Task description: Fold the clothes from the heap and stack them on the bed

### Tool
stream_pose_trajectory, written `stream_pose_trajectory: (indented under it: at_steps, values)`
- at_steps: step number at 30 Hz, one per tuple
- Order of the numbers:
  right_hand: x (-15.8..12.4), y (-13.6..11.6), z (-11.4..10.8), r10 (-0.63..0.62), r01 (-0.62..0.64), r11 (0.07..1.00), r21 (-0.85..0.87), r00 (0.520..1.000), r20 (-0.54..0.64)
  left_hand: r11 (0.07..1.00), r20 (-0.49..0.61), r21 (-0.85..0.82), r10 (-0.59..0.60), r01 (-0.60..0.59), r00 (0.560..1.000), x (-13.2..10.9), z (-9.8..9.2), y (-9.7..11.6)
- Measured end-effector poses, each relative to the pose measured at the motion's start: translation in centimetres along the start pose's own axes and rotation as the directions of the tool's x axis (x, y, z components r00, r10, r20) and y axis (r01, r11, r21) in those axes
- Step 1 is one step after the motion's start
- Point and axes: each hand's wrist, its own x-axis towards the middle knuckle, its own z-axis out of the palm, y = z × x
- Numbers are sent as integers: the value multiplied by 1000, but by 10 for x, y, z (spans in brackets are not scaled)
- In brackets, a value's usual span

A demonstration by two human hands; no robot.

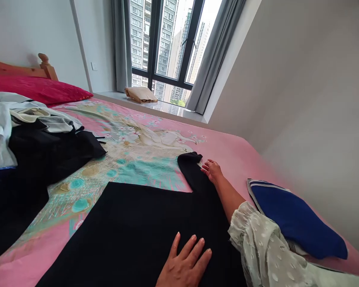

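A black garment (131, 227) lies spread flat on the pink patterned bedsheet (137, 151). One black sleeve (193, 171) stretches out toward the far right. My left hand (184, 265) lies flat on the garment's body near the bottom edge, fingers stretched out. My right hand (212, 170) reaches forward along the sleeve, fingers extended and resting on its edge near the cuff. My right arm wears a white dotted sleeve (266, 247).
A heap of black, white and striped clothes (26, 139) lies at the left. A folded blue garment with striped trim (296, 217) sits on the bed's right side. A red pillow (36, 87) lies at the headboard; a tan bag (140, 95) rests on the window sill.
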Motion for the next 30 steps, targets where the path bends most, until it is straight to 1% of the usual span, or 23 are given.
stream_pose_trajectory:
  at_steps: [2,3,5,7,9,11,12,14,17,19,20,22,23,24,26,28,30]
  values:
    - [18,-1,16,72,-70,992,103,997,-15,995,-145,102,13,2,989,-1,15,1]
    - [26,-1,23,106,-103,984,145,994,-15,992,-198,122,14,11,980,-2,23,2]
    - [38,4,35,164,-159,964,212,986,-6,994,-269,107,-2,32,963,-3,41,6]
    - [46,12,46,206,-199,946,255,979,0,995,-299,71,-45,69,953,-5,60,11]
    - [51,19,54,232,-222,936,275,973,-7,992,-308,47,-96,116,947,-6,74,15]
    - [51,21,59,243,-225,934,277,970,-29,990,-318,41,-115,135,941,-6,80,16]
    - [50,20,59,239,-218,937,274,970,-45,990,-332,38,-114,134,937,-5,78,15]
    - [46,14,56,215,-188,945,268,974,-73,993,-332,32,-101,118,938,-4,66,13]
    - [34,-3,40,182,-158,948,275,981,-67,996,-234,23,-76,83,969,-2,41,8]
    - [26,-14,26,187,-171,940,295,982,-28,998,-175,26,-51,57,983,0,26,5]
    - [23,-18,21,197,-186,933,308,980,-3,999,-167,29,-39,44,985,0,21,4]
    - [20,-23,15,224,-224,915,336,974,41,998,-201,39,-33,42,979,0,18,4]
    - [20,-23,16,239,-243,904,351,969,56,998,-239,41,-41,52,970,-1,21,4]
    - [22,-22,18,253,-258,895,365,965,63,997,-278,41,-55,69,959,-2,26,6]
    - [28,-15,30,273,-275,878,393,960,62,994,-327,34,-86,102,941,-3,46,11]
    - [37,-3,45,280,-276,866,418,959,52,992,-317,16,-113,124,942,-4,76,19]
    - [44,11,59,278,-264,859,439,960,35,984,-292,-11,-173,178,941,-4,104,28]
